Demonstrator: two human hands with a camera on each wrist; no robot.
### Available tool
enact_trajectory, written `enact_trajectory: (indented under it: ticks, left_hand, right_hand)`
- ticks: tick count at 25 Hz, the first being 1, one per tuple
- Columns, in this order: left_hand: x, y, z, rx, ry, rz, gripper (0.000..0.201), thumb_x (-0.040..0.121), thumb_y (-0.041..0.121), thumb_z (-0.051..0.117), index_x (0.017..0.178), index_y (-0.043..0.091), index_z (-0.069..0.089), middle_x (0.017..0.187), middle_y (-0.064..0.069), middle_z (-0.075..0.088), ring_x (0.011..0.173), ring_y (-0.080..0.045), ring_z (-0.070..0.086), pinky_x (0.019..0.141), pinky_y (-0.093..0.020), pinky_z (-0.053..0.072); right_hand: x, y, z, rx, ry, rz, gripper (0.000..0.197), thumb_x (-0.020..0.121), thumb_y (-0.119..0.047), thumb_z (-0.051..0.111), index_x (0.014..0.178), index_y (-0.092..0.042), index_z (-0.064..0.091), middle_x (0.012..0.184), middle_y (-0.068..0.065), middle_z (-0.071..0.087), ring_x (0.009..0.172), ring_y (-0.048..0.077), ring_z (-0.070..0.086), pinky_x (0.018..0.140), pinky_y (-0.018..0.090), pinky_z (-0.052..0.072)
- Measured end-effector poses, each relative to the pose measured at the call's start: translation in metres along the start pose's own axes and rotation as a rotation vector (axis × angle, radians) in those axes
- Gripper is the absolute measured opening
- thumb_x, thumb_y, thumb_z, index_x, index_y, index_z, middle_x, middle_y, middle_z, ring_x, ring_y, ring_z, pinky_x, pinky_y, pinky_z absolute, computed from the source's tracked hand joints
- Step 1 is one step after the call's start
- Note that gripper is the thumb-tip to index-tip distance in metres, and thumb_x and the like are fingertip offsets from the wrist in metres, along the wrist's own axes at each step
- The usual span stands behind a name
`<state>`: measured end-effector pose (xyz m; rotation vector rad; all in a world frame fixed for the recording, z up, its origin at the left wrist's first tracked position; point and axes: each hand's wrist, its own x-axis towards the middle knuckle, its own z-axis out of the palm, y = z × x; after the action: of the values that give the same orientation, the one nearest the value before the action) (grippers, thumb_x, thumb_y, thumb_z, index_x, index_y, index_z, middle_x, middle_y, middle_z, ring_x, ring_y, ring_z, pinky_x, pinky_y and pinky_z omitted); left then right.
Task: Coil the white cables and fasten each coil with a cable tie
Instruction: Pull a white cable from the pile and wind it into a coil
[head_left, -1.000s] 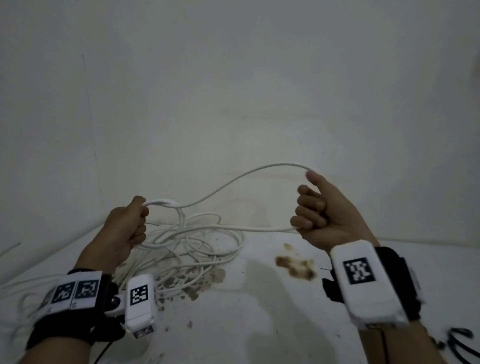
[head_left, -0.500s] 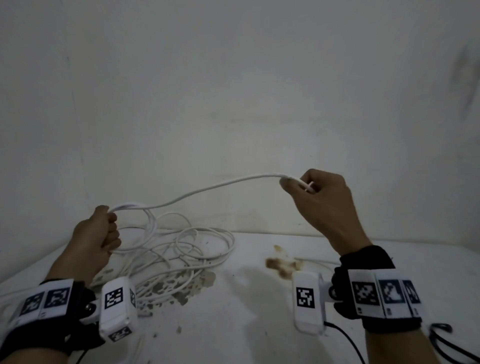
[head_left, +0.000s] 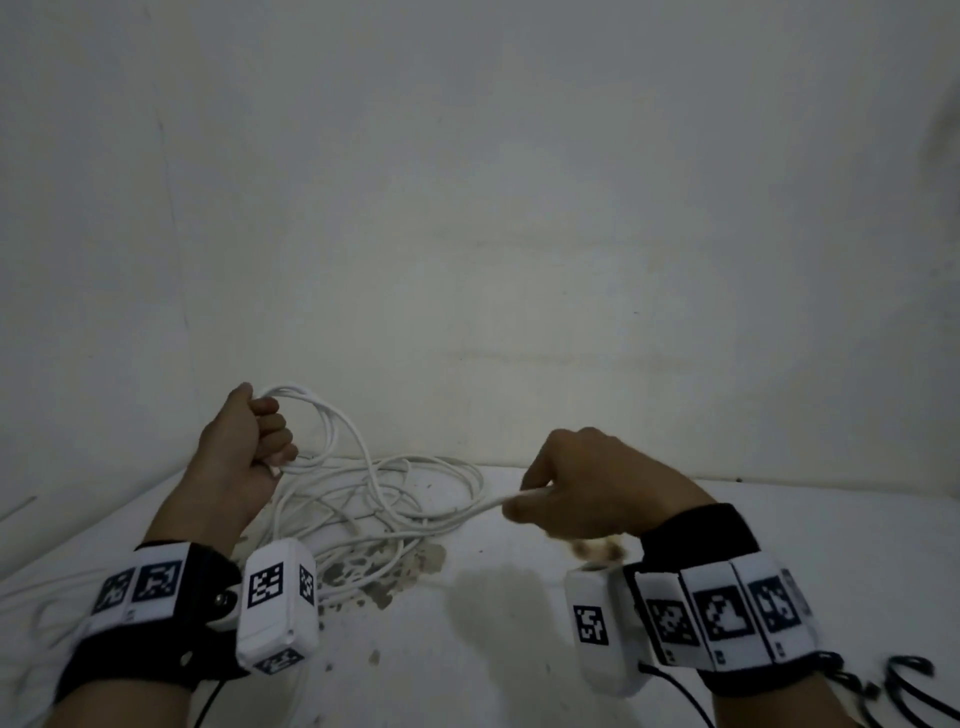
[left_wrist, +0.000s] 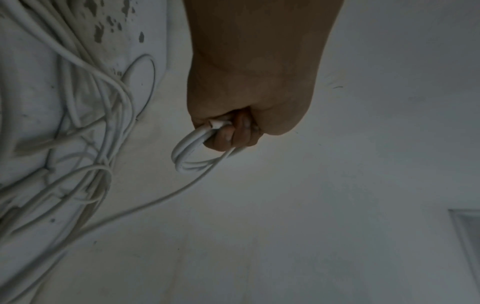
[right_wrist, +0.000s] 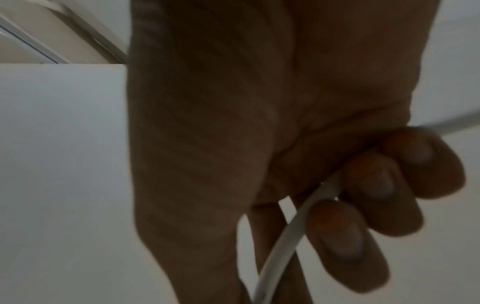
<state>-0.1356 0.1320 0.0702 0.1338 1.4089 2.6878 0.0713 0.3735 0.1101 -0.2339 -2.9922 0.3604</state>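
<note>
My left hand (head_left: 257, 434) is raised in a fist and grips a few loops of the white cable (head_left: 332, 421). The left wrist view shows those loops (left_wrist: 192, 156) bunched under its curled fingers, with a cable end at the fist. From the loops the cable drops into a loose tangle of white cables (head_left: 374, 499) on the white surface. My right hand (head_left: 550, 499) is low at mid-right and holds a strand of the same cable (head_left: 493, 503). In the right wrist view, the strand (right_wrist: 291, 230) runs through its curled fingers.
The white table top (head_left: 467, 649) has brown stains (head_left: 384, 571) under the tangle and meets a plain white wall (head_left: 467, 208). More white cable lies at the far left (head_left: 36, 603). Black cable ties (head_left: 909, 675) lie at the lower right edge.
My right hand has dropped from chest height down to the table and slid along the cable. The left hand rose slightly, with another loop gathered in its fist.
</note>
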Motion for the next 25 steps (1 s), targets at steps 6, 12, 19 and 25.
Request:
enact_trajectory:
  ticks: [6, 12, 19, 25]
  left_hand:
    - [-0.013, 0.004, 0.023, 0.009, -0.133, 0.024, 0.044, 0.105, 0.044, 0.029, 0.068, 0.023, 0.035, 0.043, 0.01, 0.024, 0.031, -0.005, 0.019, 0.033, -0.017, 0.02]
    - [-0.035, -0.012, 0.057, 0.051, -0.368, -0.162, 0.045, 0.103, 0.049, 0.032, 0.068, 0.022, 0.039, 0.048, 0.008, 0.029, 0.036, -0.006, 0.027, 0.036, -0.017, 0.03]
    - [-0.056, -0.029, 0.078, 0.154, -0.542, -0.24, 0.043, 0.104, 0.041, 0.033, 0.081, 0.011, 0.053, 0.056, -0.005, 0.054, 0.042, -0.017, 0.051, 0.043, -0.022, 0.044]
    - [-0.062, -0.03, 0.081, 0.173, -0.634, -0.316, 0.049, 0.102, 0.042, 0.033, 0.063, 0.018, 0.048, 0.046, 0.004, 0.036, 0.029, -0.009, 0.027, 0.036, -0.021, 0.02]
  right_hand:
    - [-0.003, -0.04, 0.011, 0.117, -0.134, -0.284, 0.027, 0.09, -0.045, 0.066, 0.089, -0.021, 0.078, 0.051, -0.02, 0.059, 0.048, -0.003, 0.052, 0.044, 0.007, 0.034]
    - [0.002, -0.053, 0.012, 0.519, 0.219, -0.476, 0.021, 0.096, -0.037, 0.063, 0.087, -0.022, 0.076, 0.05, -0.011, 0.054, 0.041, 0.004, 0.041, 0.046, 0.012, 0.029]
    - [0.024, -0.035, 0.022, 0.802, 0.518, -0.265, 0.019, 0.094, -0.033, 0.066, 0.086, -0.024, 0.08, 0.07, -0.012, 0.071, 0.064, 0.003, 0.059, 0.063, 0.027, 0.048]
    - [0.034, -0.023, 0.028, 1.028, 0.695, -0.067, 0.019, 0.093, -0.035, 0.067, 0.088, -0.02, 0.078, 0.052, -0.018, 0.055, 0.053, 0.0, 0.048, 0.059, 0.015, 0.038]
